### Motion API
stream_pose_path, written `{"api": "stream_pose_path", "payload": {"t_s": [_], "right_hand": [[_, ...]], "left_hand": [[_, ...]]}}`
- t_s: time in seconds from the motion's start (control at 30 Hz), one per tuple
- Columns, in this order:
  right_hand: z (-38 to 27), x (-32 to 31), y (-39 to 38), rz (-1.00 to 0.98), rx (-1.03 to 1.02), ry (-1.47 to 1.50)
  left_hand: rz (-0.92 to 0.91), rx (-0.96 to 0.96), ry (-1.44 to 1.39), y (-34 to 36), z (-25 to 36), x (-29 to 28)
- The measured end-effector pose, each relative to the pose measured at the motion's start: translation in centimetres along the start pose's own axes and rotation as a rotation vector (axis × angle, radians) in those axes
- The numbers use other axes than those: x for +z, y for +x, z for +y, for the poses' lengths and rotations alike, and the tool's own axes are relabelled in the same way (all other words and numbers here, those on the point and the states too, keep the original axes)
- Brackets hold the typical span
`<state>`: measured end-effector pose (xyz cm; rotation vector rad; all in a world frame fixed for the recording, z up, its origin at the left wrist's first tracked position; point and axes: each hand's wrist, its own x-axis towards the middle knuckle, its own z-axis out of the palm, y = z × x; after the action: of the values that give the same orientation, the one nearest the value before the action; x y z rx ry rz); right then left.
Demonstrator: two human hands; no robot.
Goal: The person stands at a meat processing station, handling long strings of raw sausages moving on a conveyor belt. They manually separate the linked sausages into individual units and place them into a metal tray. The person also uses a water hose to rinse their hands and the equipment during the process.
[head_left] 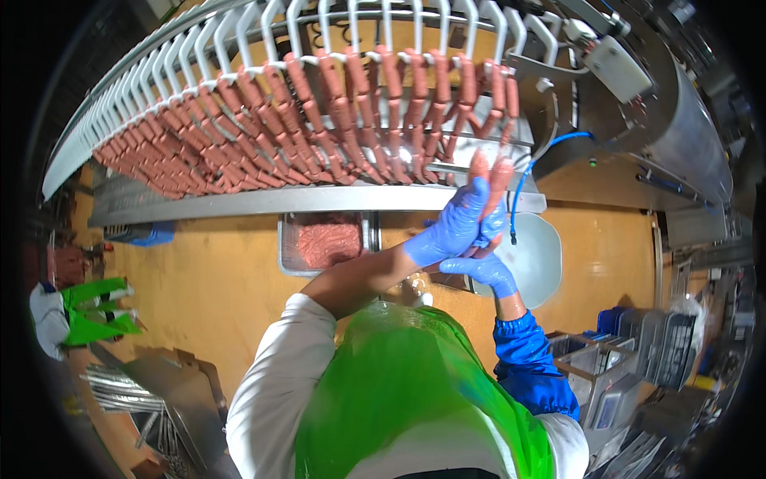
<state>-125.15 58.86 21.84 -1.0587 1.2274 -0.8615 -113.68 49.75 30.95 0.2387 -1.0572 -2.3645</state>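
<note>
hanging from white hooks (243, 28) beyond the steel beam (319, 201), linked sausages (335, 104) are being borne in close rows, so the work is being judged well advanced; past the beam's right end the last hooks are seemingly being left bare, and the links in hand are being taken as part of what is remaining. over the beam's right end, these held links (499, 180) are being grasped by the blue-gloved left hand (459, 219), their upper ends being pointed toward the hung rows. on the near side of the beam, the right hand (491, 273) is being placed close against the lower ends of the links, part of it being stretched out leftward; whether anything is being gripped by it cannot be told. smooth, moist, pinkish skins are being shown by the sausages, their short cylinders being parted by pinched joints. the hooks are being formed by bent, glossy rods, while a flat metallic sheen is being given off by the beam. thin, wet-looking film is being stretched over both hands. on the near side of the beam, a soft, lumpy pink heap (327, 239) is being contained in a rectangular tub (286, 270), and a smooth, pale, round-cornered basin (538, 259) is being kept below its right end.
</note>
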Motion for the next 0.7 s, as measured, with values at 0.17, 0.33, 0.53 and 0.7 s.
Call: {"api": "stream_pose_path", "payload": {"t_s": [0.17, 0.33, 0.53, 0.7], "right_hand": [[-0.5, -6.8, -6.2, 0.321, -0.335, 0.079], [2.1, -13.5, -11.3, 0.635, -0.258, -0.138], [22.4, -21.3, -12.2, 0.683, 0.039, -0.647], [42.1, -23.2, -10.9, 0.321, 0.374, -1.063]], "left_hand": [[-0.201, 0.255, -0.066, 6.4, -4.6, 5.3], [-0.170, 0.437, -0.080, 11.7, -10.0, 10.3], [0.037, 0.091, 0.767, 15.2, -24.8, 6.7], [-0.174, -0.305, 1.246, 13.9, -35.9, -0.2]]}}
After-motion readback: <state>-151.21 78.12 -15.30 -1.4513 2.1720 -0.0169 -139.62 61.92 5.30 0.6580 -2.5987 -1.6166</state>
